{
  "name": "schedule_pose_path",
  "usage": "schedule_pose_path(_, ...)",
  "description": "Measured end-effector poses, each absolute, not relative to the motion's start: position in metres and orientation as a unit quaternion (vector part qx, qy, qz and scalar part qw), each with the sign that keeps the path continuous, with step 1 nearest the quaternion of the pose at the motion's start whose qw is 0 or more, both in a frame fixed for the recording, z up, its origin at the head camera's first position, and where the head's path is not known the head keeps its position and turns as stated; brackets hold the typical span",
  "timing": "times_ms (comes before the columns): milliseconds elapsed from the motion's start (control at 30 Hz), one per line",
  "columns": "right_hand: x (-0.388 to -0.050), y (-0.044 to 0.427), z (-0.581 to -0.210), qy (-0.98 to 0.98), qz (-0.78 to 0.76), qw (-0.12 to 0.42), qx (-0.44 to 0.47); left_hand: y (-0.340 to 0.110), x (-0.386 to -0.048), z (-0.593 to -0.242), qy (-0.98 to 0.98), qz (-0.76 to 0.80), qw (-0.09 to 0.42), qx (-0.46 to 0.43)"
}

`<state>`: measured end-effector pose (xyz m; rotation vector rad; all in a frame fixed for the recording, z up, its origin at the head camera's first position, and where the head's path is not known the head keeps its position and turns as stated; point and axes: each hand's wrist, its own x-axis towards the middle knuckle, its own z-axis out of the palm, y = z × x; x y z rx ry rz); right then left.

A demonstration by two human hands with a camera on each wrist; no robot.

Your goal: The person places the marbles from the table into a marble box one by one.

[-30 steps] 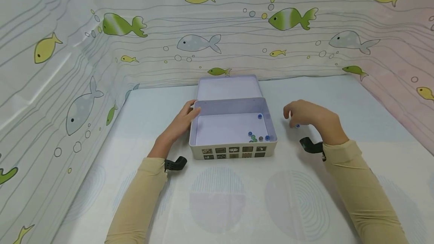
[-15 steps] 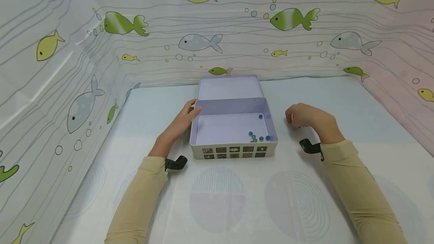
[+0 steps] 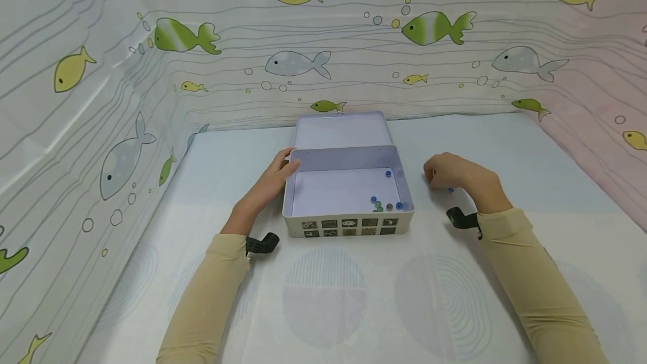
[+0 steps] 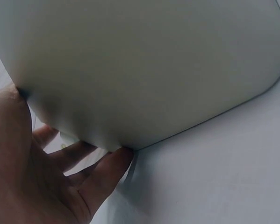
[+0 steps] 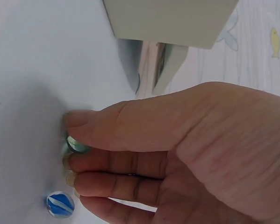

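Observation:
A pale box (image 3: 347, 215) stands on the table with its lid (image 3: 343, 131) folded back. Several marbles lie inside toward its right side, among them blue marbles (image 3: 388, 173), green marbles (image 3: 379, 206) and a brownish marble (image 3: 389, 206). My left hand (image 3: 268, 184) grips the box's left wall, thumb over the rim; in the left wrist view its fingertips touch the outer side. To the right of the box, my right hand (image 3: 457, 176) pinches a green marble (image 5: 77, 145) between thumb and index finger, down at the tabletop. Close by the fingers lies a blue swirled marble (image 5: 60, 204).
A light patterned cloth (image 3: 323, 308) covers the table. Behind and at the sides rises a hanging sheet (image 3: 354, 72) printed with fish. Black wrist cameras (image 3: 461, 218) jut from both sleeves.
The right hand's fingers have drawn together low at the table and moved slightly. The blue marble beneath it was nearly hidden half a second ago and shows again. Left hand and box stay still.

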<state>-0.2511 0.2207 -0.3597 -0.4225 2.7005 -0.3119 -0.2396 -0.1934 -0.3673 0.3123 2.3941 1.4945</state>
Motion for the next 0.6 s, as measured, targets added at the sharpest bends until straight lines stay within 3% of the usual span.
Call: schedule_pose_path(600,-0.247,0.215,-0.340,0.964,-0.154,0.139,-0.166,-0.193,-0.240,-0.366,0.839,0.514,0.145,0.108)
